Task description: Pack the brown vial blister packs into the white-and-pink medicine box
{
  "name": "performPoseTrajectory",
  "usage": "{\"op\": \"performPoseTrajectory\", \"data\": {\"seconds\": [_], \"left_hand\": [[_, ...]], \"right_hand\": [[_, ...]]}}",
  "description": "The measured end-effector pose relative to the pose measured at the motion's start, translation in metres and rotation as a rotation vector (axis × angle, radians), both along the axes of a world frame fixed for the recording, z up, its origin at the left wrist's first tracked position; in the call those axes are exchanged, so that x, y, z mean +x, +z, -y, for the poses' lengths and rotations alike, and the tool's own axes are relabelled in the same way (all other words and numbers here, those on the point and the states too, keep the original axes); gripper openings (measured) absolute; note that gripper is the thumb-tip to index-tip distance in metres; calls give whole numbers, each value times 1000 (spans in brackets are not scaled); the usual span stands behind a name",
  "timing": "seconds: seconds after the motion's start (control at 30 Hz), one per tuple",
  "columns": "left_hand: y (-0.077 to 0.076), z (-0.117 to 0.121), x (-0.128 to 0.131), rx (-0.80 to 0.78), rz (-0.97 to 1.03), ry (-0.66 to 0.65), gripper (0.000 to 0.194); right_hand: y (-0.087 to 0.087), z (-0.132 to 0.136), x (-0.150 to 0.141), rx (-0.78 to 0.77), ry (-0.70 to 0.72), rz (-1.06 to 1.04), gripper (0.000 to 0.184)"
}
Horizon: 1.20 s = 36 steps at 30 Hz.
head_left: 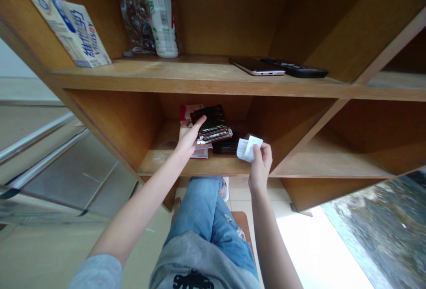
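Note:
My left hand [188, 137] is on a dark, glossy packet [211, 125] with silvery ridges, and its fingers press against the packet's lower edge. Behind that hand, a red-and-white paper packet [189, 112] lies on the lower wooden shelf [196, 166], and a second dark packet [226, 147] sits to the right. My right hand [261, 165] pinches a folded white paper slip [249, 148] between its fingers and thumb. The slip stands just above the shelf's front edge, with a dark scrap showing behind it.
The shelf above holds a smartphone [256, 66], a black remote control [294, 70], a white plastic bottle [161, 14], a clear bag [135, 12] and a leaning printed card [71, 31]. Wooden dividers flank my hands. Ripped blue jeans and a tiled floor lie below.

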State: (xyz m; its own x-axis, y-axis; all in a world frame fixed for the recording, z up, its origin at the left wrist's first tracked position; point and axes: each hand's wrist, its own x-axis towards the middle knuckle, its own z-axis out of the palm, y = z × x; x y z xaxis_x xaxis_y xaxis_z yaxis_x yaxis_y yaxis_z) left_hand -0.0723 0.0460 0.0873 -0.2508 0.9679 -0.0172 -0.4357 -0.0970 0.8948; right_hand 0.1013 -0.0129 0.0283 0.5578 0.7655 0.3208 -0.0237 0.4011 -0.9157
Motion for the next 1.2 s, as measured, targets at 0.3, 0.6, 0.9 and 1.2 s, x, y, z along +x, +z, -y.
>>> {"op": "performPoseTrajectory", "data": {"seconds": [0.3, 0.6, 0.9, 1.2], "left_hand": [[-17, 24, 8, 193, -200, 77, 42], [-20, 44, 0, 253, -354, 146, 41], [-32, 70, -3, 327, -504, 36, 49], [-40, 72, -4, 255, -507, -81, 46]], "right_hand": [[-24, 19, -68, -68, 343, -374, 45], [-29, 22, -79, -247, 533, -495, 45], [-33, 19, -77, -36, 477, -509, 54], [-47, 14, -64, -128, 530, -511, 40]]}}
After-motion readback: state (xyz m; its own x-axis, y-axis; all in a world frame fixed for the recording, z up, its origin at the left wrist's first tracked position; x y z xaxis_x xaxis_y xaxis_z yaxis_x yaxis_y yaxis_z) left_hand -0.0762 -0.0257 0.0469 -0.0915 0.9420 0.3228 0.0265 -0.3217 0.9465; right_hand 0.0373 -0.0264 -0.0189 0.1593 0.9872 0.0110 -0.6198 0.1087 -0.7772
